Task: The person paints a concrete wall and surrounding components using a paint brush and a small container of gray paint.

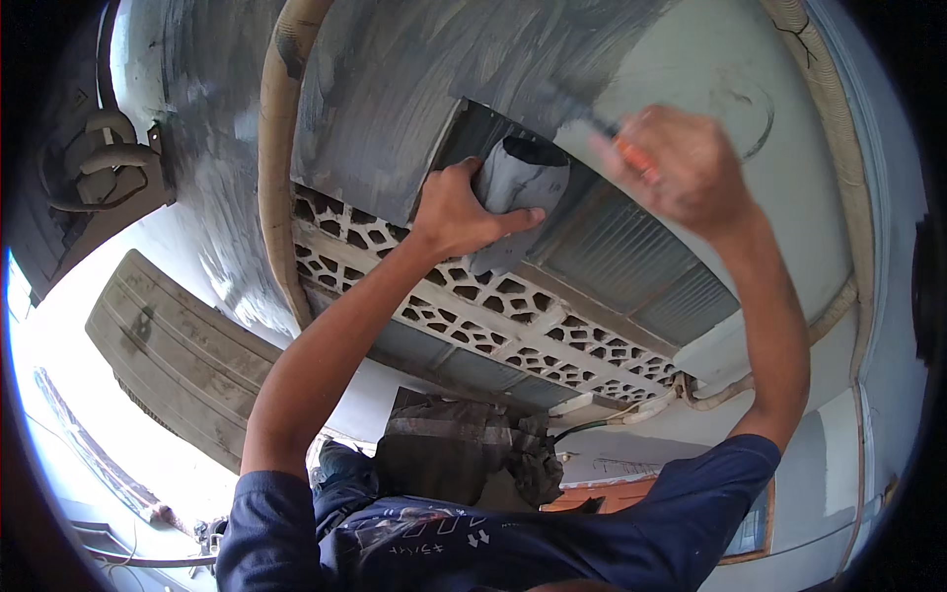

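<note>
My left hand is raised and wrapped around a small grey, paint-smeared cup, holding it against the wall. My right hand is blurred and grips a paintbrush with an orange handle, its dark tip touching the wall near the cup. The wall is brushed dark grey on the left, while its right part stays pale. Both arms wear dark blue short sleeves.
A band of patterned vent blocks runs below my hands, beside a ribbed grille. A thick beige pipe climbs the wall at left. A ribbed beige unit hangs lower left. A dark cloth bundle sits below.
</note>
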`<act>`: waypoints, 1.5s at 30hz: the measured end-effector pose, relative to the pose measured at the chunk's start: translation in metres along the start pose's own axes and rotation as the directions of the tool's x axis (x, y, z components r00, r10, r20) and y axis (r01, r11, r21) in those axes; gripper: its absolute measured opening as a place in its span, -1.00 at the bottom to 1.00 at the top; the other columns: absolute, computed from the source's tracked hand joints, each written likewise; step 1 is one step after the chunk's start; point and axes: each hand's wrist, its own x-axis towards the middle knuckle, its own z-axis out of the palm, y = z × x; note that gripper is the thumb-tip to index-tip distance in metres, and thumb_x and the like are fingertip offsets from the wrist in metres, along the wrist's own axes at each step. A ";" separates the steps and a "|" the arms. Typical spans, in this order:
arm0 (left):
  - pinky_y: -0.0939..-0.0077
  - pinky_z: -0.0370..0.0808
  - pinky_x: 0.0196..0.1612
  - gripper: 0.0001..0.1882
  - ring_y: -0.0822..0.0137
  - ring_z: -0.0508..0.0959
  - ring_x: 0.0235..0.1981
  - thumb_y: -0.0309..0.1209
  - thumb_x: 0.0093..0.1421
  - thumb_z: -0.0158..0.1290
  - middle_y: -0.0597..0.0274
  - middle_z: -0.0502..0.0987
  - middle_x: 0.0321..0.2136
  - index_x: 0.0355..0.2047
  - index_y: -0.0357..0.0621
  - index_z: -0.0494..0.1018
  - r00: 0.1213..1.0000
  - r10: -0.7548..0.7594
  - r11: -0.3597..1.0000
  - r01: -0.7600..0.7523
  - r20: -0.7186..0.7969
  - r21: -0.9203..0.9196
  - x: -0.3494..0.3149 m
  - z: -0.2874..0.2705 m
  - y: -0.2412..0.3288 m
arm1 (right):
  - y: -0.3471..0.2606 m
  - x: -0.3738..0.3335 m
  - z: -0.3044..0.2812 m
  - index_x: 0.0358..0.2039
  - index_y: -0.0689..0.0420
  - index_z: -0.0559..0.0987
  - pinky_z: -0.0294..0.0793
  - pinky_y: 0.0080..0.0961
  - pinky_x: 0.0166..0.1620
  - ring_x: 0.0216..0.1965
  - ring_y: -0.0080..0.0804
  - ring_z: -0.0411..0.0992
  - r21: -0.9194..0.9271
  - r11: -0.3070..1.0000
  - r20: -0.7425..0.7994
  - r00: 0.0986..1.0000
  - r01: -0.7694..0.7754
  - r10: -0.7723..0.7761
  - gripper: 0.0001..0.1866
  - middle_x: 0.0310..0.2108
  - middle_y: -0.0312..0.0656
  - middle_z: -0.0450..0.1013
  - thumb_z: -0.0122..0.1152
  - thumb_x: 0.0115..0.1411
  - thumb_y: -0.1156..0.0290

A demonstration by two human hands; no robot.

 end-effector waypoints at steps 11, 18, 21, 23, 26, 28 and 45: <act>0.30 0.54 -0.13 -0.06 0.00 0.64 -0.31 0.13 -0.29 0.35 -0.23 0.58 -0.41 -0.22 -0.63 0.45 1.000 -0.019 0.999 0.019 0.000 -0.038 -0.007 -0.009 -0.005 | -0.037 -0.001 0.002 -0.53 0.26 0.46 0.32 -0.50 -0.66 -0.68 -0.36 0.33 -0.060 0.989 -0.006 0.991 0.132 -0.132 -0.77 -0.65 -0.20 0.33 0.40 -0.13 0.59; 0.30 0.53 -0.17 -0.13 0.06 0.64 -0.34 0.06 -0.30 0.41 -0.18 0.60 -0.39 -0.22 -0.55 0.48 0.999 0.012 0.995 -0.008 -0.045 0.100 -0.006 -0.005 -0.013 | -0.042 -0.013 0.033 -0.53 0.26 0.47 0.23 -0.61 -0.69 -0.65 -0.52 0.26 -0.135 0.984 0.069 0.992 0.117 -0.109 -0.82 -0.68 -0.32 0.21 0.27 0.04 0.44; 0.27 0.54 -0.14 0.04 -0.06 0.63 -0.34 0.18 -0.33 0.35 -0.24 0.57 -0.46 -0.15 -0.68 0.41 0.999 0.041 0.999 -0.041 -0.027 0.021 -0.004 -0.004 -0.017 | -0.038 -0.014 0.038 -0.53 0.26 0.47 0.25 -0.63 -0.68 -0.64 -0.52 0.27 -0.156 0.981 0.085 0.991 0.111 -0.099 -0.83 -0.68 -0.33 0.22 0.25 0.05 0.44; 0.27 0.54 -0.14 0.04 -0.06 0.63 -0.34 0.17 -0.33 0.35 -0.25 0.57 -0.46 -0.15 -0.69 0.41 1.000 0.025 1.000 -0.025 -0.011 0.003 -0.003 -0.004 -0.018 | -0.037 -0.015 0.040 -0.53 0.26 0.48 0.26 -0.64 -0.67 -0.63 -0.52 0.28 -0.172 0.977 0.100 0.989 0.122 -0.106 -0.83 -0.68 -0.32 0.22 0.23 0.06 0.43; 0.27 0.54 -0.14 0.03 -0.06 0.63 -0.34 0.17 -0.32 0.35 -0.27 0.57 -0.45 -0.16 -0.69 0.42 1.000 0.013 1.000 -0.013 0.001 -0.009 -0.004 -0.004 -0.018 | -0.037 -0.016 0.045 -0.51 0.29 0.49 0.28 -0.65 -0.66 -0.61 -0.49 0.29 -0.225 0.959 0.139 0.980 0.172 -0.143 -0.84 -0.67 -0.30 0.24 0.21 0.04 0.45; 0.27 0.54 -0.15 0.02 -0.06 0.63 -0.34 0.16 -0.32 0.35 -0.28 0.57 -0.45 -0.17 -0.68 0.42 1.000 0.014 1.000 -0.014 -0.001 -0.009 -0.004 -0.005 -0.018 | -0.039 -0.015 0.047 -0.49 0.33 0.50 0.31 -0.66 -0.64 -0.59 -0.47 0.29 -0.249 0.943 0.174 0.968 0.222 -0.182 -0.84 -0.65 -0.28 0.26 0.20 0.01 0.47; 0.31 0.53 -0.15 -0.14 0.02 0.64 -0.29 0.04 -0.31 0.40 -0.18 0.59 -0.35 -0.17 -0.49 0.48 0.996 0.089 0.996 -0.090 -0.028 -0.002 -0.078 -0.061 -0.084 | -0.041 -0.023 -0.015 -0.50 0.21 0.49 0.56 -0.43 -0.46 -0.57 -0.26 0.50 -0.358 0.933 0.057 0.998 0.044 -0.025 -0.79 -0.53 -0.14 0.51 0.35 0.10 0.41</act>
